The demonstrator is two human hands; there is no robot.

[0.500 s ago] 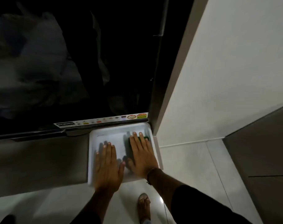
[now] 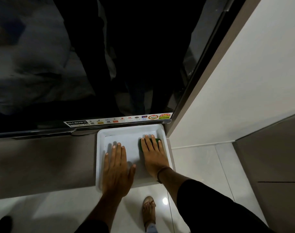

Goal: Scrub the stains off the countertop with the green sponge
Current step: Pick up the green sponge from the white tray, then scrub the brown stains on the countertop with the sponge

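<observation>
A white tray [image 2: 102, 135] lies on the brown countertop [image 2: 42, 162] at its right end, just below a dark TV screen. My right hand [image 2: 154, 157] presses flat on a green sponge [image 2: 156, 140] in the tray's far right corner; only the sponge's far edge shows past my fingertips. My left hand [image 2: 117, 170] rests flat, fingers spread, on the tray's near left part, its palm over the tray's front rim.
A large black TV [image 2: 93, 64] with a sticker strip [image 2: 119, 119] along its lower edge stands right behind the tray. A white wall [image 2: 236, 81] rises to the right. Glossy white floor tiles [image 2: 202, 165] and my sandalled foot [image 2: 148, 209] lie below.
My right hand with the sponge has slid slightly toward the tray's far right corner. The left hand stays pressed flat in about the same spot.
</observation>
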